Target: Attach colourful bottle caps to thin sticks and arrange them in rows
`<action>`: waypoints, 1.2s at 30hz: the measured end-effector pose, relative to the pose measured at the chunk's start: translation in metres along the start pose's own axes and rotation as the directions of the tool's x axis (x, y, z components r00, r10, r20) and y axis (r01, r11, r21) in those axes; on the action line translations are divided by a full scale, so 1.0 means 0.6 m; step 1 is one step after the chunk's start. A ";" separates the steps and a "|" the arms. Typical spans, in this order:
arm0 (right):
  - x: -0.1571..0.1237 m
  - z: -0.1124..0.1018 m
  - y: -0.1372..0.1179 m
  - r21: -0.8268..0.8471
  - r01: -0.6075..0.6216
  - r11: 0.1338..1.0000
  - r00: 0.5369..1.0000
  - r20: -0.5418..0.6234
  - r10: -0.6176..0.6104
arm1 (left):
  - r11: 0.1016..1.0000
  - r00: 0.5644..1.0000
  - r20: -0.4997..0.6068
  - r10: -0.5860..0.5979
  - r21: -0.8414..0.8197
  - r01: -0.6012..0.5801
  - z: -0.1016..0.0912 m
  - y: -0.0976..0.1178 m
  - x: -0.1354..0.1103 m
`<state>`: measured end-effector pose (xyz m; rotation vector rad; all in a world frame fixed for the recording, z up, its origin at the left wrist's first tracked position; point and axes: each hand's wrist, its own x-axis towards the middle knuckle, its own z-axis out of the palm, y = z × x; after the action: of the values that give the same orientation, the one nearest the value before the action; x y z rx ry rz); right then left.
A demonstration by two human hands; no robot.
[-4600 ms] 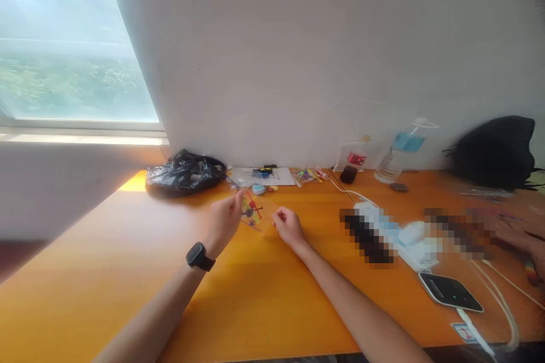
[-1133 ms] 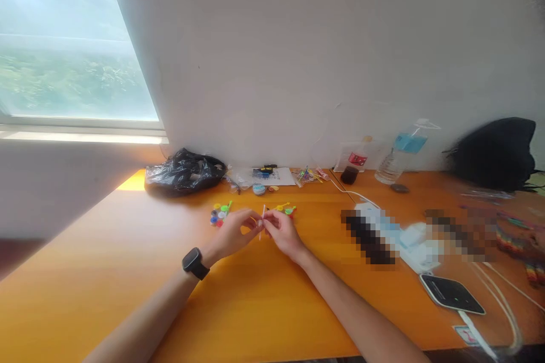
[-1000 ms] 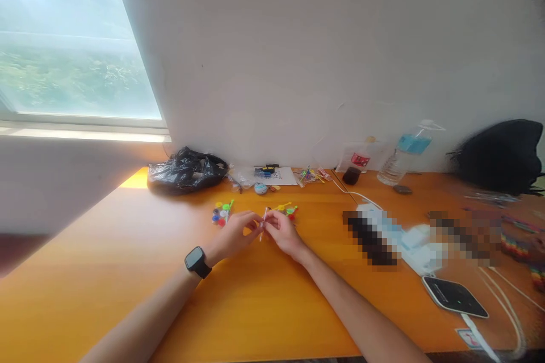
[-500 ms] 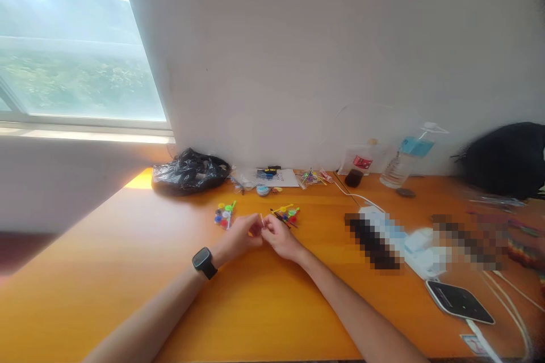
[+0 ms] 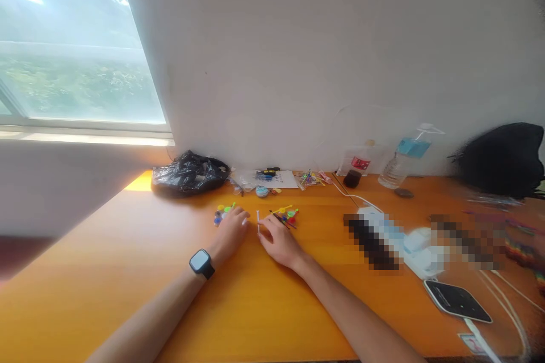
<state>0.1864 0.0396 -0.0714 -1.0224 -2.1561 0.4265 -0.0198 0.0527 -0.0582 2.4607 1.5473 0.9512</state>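
On the orange table (image 5: 128,272), my right hand (image 5: 279,241) pinches a short white stick (image 5: 258,221) and holds it upright. My left hand (image 5: 232,229), with a black watch on its wrist, has its fingers stretched towards a cluster of small coloured round pieces (image 5: 222,215) and touches its edge. A second heap of coloured sticks and pieces (image 5: 286,215) lies just beyond my right hand.
Along the wall lie a black plastic bag (image 5: 189,173), a paper sheet with small tools (image 5: 272,177), a small dark jar (image 5: 351,177) and a water bottle (image 5: 400,161). A phone (image 5: 457,300) with a white cable and a black bag (image 5: 502,159) are on the right.
At first both hands held a clear packet of coloured pieces; then they held the white stick together. Now my left hand has let go and moved left to the coloured pieces.
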 end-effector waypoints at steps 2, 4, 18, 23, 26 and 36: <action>-0.002 -0.003 -0.003 -0.058 0.056 0.997 0.997 0.061 -0.053 | 0.997 0.998 0.006 -0.057 -0.059 0.057 -0.001 -0.006 -0.001; -0.003 -0.004 -0.004 -0.120 0.086 0.989 0.993 0.092 -0.075 | 0.990 0.996 -0.002 -0.085 -0.113 0.085 0.001 -0.008 -0.001; 0.004 -0.016 -0.002 -0.201 0.095 0.975 0.995 0.040 -0.088 | 0.999 0.997 -0.066 -0.048 -0.012 0.048 0.008 -0.004 0.003; 0.021 -0.042 0.028 -0.274 0.000 0.962 0.985 -0.164 -0.047 | 0.997 0.996 -0.038 -0.075 -0.015 0.074 0.016 -0.018 0.007; 0.026 -0.053 0.064 -0.291 -0.032 0.956 0.978 -0.207 -0.030 | 0.987 0.989 -0.016 -0.146 -0.073 0.144 0.015 -0.020 0.014; 0.027 -0.058 0.104 -0.257 -0.045 0.965 0.990 -0.144 0.008 | 0.990 0.988 -0.144 -0.061 0.117 0.078 0.011 -0.018 0.008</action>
<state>0.2377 0.0917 -0.0742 -1.1885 -2.1079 0.0792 -0.0231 0.0638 -0.0657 2.4480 1.7744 1.0694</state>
